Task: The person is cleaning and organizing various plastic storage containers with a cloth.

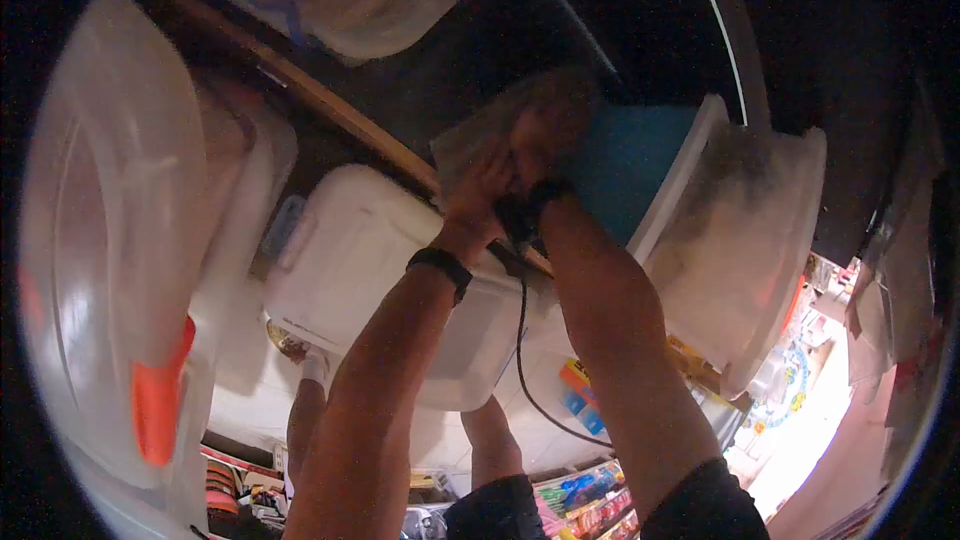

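While the left hand (478, 195) and right hand (537, 140) press a grey sheet (470, 140) to the blue bin (630, 170), grip unclear, it seemingly needs pushing home.

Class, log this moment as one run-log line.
left hand: on grey flat pack | right hand: on same pack | beside: blue container | near: white bin

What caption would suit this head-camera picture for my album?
Left hand and right hand touch a flat grey sheet beside a blue-lidded translucent plastic tub, near a white plastic storage bin.
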The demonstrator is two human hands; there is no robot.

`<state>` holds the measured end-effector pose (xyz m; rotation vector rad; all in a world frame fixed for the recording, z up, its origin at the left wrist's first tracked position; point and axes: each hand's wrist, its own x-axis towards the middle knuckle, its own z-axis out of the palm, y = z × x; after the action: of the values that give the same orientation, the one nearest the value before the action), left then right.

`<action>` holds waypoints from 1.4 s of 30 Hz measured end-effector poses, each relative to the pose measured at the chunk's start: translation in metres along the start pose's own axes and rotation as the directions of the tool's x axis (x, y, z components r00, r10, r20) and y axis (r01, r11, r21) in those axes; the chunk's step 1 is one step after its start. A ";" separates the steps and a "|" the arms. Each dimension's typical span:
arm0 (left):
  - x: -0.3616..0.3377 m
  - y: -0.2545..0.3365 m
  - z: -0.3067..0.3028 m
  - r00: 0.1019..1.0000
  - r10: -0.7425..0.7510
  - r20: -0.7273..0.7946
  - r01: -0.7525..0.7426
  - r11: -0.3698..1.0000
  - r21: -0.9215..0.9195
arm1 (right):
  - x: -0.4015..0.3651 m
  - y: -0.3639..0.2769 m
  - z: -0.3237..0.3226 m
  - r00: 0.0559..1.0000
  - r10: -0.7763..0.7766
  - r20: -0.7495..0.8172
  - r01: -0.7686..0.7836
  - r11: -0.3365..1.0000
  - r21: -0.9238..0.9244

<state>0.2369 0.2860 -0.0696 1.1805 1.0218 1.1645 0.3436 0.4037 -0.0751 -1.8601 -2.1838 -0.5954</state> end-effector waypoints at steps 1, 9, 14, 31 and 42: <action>0.000 0.000 -0.001 1.000 0.002 -0.007 -0.002 1.000 0.004 | 0.003 0.002 0.001 1.000 0.001 0.004 -0.001 1.000 -0.001; 0.047 -0.035 0.022 0.938 0.332 -0.105 -0.228 0.814 0.534 | 0.045 0.045 0.016 0.989 -0.101 0.112 0.106 0.993 -0.042; 0.091 -0.038 0.042 0.949 0.298 -0.101 -0.208 0.834 0.511 | 0.088 0.072 0.030 0.980 -0.092 0.178 0.115 0.986 -0.124; 0.089 0.026 -0.009 0.951 0.086 -0.296 -0.041 0.987 0.155 | 0.153 -0.012 0.022 0.943 -0.313 0.115 0.293 0.942 0.165; 0.061 0.031 -0.043 0.964 0.068 -0.259 0.127 0.734 0.668 | 0.128 -0.099 0.012 0.933 -0.358 -0.033 0.359 0.922 0.143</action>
<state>0.1987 0.3525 -0.0436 1.5878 1.7743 0.9511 0.2250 0.5113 -0.0498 -1.3910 -2.5098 -0.4834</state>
